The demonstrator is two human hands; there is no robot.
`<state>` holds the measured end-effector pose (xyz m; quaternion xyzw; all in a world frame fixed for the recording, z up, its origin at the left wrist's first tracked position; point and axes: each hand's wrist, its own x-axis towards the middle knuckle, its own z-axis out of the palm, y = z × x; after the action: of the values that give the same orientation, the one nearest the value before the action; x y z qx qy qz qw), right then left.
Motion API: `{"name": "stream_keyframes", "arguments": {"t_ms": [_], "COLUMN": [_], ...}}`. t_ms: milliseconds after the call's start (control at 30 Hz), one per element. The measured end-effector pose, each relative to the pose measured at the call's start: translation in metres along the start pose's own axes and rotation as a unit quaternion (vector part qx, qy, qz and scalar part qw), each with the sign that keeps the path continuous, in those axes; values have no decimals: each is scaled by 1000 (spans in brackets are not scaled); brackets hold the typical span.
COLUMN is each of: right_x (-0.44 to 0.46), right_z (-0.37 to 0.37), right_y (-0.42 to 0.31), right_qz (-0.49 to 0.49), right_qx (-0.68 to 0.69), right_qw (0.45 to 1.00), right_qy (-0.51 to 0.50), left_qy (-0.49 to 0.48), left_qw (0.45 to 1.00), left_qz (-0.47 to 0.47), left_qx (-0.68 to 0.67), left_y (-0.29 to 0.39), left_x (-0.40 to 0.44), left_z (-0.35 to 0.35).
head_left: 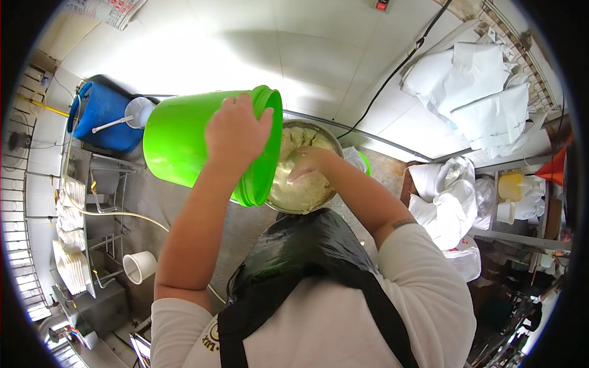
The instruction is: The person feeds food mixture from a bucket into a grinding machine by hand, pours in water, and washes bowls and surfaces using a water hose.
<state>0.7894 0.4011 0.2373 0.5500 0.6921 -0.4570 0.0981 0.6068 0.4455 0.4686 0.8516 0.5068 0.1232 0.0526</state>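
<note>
A bright green bucket (178, 138) lies tipped on its side, with its mouth facing right over a round metal bowl (336, 142). My left hand (238, 130) is closed on the bucket near its rim, thumb toward the opening. The bucket's inside is mostly hidden from me. Pale, lumpy dough-like mass (307, 196) fills much of the bowl. My right hand (305, 164) reaches down into it, touching the mass, its fingers apart and partly covered.
A blue barrel (107, 116) stands at the left with a white dipper (140, 113) by it. A white bucket (140, 267) and a yellowish hose (132, 213) lie lower left. White sacks (445, 190) are piled at right. A black cable (392, 76) runs down the tiled wall.
</note>
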Motion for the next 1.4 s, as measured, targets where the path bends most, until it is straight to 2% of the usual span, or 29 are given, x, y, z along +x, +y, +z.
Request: {"name": "stream_keyframes", "arguments": {"t_ms": [33,100,333,433,500,533,600,633,700,733,800,833,900,933,1000,1033,1100,1167,1233,1267,1333,1367,1400], "right_x": [-21,-59,-43,-4,26,31,39,25,-23,-18,-6,0,11,14,19,25,39,41,41,41,42,40,37], "right_z": [-1,8,56,80,94,92,80,68,46,53,62,58,53,52,50,53,62,59,39,24,8,9,9], "right_y": [-8,-21,-16,2,17,23,32,17,-40,-48,-64,-70,-80,-83,-88,-85,-71,-61,-57,-54,-48,-48,-49], "right_qz": [0,82,143,146,152,152,114,112,55,53,45,43,-55,-56,-11,-15,34,40,88,85,94,93,81], "right_qx": [-4,-160,-125,-63,145,145,275,272,68,67,-137,-139,-155,-154,-258,-261,-263,-287,-226,-234,-126,-131,-133], "right_qw": [1000,972,964,963,937,937,923,924,972,972,937,936,950,951,952,952,956,951,970,968,987,986,980], "right_qy": [-4,152,183,217,279,281,243,243,219,219,318,321,264,263,166,162,127,113,-35,-40,-30,-36,123], "left_qy": [7,14,24,35,45,53,64,71,77,85,97,120,149,156,168,182,199,216,228,232,254,254,258], "left_qw": [1000,1000,998,997,996,996,996,995,994,991,986,976,958,951,932,910,892,871,852,847,817,813,799], "left_qz": [0,-5,-42,-46,-41,-38,-36,-39,-46,-62,-76,-117,-179,-203,-239,-273,-309,-344,-372,-380,-416,-423,-439], "left_qx": [-5,-10,-36,-48,-58,-56,-54,-60,-66,-88,-109,-137,-170,-175,-215,-256,-265,-276,-290,-291,-308,-309,-320], "left_y": [-3,-9,-23,-32,-42,-48,-60,-68,-88,-100,-127,-142,-174,-190,-230,-238,-248,-252,-259,-264,-272,-274,-275], "left_x": [-2,-4,-9,-13,-17,-20,-25,-29,-41,-47,-62,-72,-94,-107,-136,-150,-180,-212,-245,-261,-294,-306,-315], "left_z": [-1,-3,-11,-12,-10,-10,-12,-14,-17,-19,-20,-19,-18,-17,-5,-3,2,7,14,20,32,36,40]}}
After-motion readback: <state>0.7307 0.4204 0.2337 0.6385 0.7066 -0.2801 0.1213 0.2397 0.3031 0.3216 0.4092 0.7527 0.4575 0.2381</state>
